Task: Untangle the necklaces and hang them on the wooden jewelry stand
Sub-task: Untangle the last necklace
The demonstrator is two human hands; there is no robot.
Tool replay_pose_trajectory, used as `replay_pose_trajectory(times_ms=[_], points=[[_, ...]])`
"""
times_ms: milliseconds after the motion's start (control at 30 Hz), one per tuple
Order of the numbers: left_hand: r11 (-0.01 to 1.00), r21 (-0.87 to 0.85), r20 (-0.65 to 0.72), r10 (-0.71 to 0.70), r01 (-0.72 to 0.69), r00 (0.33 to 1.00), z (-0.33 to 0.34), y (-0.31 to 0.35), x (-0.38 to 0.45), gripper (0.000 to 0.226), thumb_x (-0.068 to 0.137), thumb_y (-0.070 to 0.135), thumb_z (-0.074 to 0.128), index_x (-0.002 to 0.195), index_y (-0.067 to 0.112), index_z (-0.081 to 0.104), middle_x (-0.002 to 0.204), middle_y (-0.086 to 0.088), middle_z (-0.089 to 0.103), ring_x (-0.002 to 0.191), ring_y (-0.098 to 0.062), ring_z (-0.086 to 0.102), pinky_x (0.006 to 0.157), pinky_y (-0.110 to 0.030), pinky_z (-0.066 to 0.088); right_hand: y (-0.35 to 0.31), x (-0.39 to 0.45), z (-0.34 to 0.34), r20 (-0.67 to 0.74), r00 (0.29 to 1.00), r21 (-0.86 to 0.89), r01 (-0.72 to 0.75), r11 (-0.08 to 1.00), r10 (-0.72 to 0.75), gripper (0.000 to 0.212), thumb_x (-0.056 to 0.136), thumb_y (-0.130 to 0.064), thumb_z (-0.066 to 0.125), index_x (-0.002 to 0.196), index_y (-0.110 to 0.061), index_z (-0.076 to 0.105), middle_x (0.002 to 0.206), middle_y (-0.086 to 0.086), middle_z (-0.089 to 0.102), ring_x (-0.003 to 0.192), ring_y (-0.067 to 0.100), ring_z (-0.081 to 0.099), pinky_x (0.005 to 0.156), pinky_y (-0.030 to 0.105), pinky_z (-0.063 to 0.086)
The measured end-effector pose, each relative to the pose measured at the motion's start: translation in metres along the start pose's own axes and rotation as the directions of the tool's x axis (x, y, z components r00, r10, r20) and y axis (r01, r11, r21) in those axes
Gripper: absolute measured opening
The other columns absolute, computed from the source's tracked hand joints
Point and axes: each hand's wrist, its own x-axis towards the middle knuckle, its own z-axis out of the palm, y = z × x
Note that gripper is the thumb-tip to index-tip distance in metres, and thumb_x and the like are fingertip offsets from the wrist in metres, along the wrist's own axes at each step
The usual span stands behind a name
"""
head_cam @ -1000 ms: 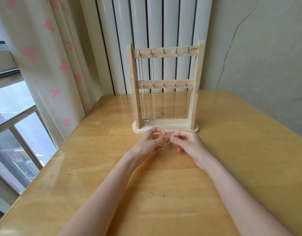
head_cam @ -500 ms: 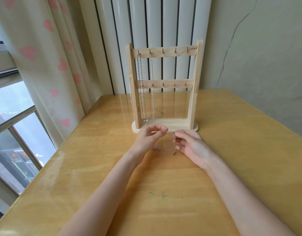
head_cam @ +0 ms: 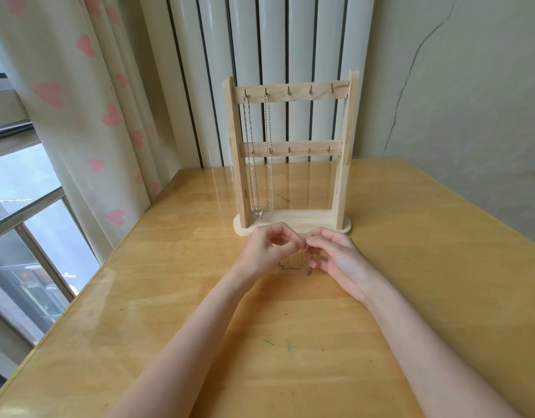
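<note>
We find no writing, label, brand, number or sign that can be read anywhere in this view. The only marks we can make out are pink heart shapes printed on the curtain [head_cam: 79,116] at the left and a few small green scribbles on the table [head_cam: 441,267] near us, and neither forms a letter or a digit.
</note>
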Motion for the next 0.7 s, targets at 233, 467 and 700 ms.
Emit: replay_pose_trajectory(times_ms=[233,467,700], points=[[0.961,-0.222,0.106,-0.143,0.163,0.984,-0.0013,0.0010,-0.0027,0.012,0.086,0.009,0.062,0.075,0.015,0.061,0.080,-0.004,0.060,0.075,-0.023,0.053,0.064,-0.026,0.047,0.0001,0.0005,0.0026,0.025,0.999,0.064,-0.049,0.997,0.047,0.017,0.088,-0.002,0.047,0.077,-0.004,0.059,0.072,0.007,0.059,0.062,0.016,0.051,0.052,0.025,0.037],[0.982,-0.135,0.004,-0.135,0.135,0.991,-0.0047,-0.0016,0.0000,0.017,0.087,0.005,0.061,0.073,0.016,0.059,0.074,0.004,0.057,0.068,-0.003,0.052,0.061,-0.015,0.048,-0.0005,0.0021,-0.0021,-0.132,0.983,-0.130,0.110,0.985,-0.127,0.009,0.085,-0.008,0.063,0.083,-0.003,0.070,0.075,0.005,0.061,0.066,0.012,0.048,0.059,0.023,0.040],[0.998,0.055,-0.011,-0.036,0.037,0.999,-0.0013,-0.0061,0.0004,0.019,0.083,-0.003,0.059,0.071,0.012,0.059,0.068,-0.002,0.059,0.055,-0.001,0.054,0.059,-0.014,0.046,0.0027,0.0024,0.0005,-0.148,0.979,-0.340,0.082,0.937,-0.139,0.008,0.079,-0.007,0.070,0.084,0.000,0.070,0.060,-0.007,0.061,0.048,0.008,0.042,0.056,0.016,0.041]])
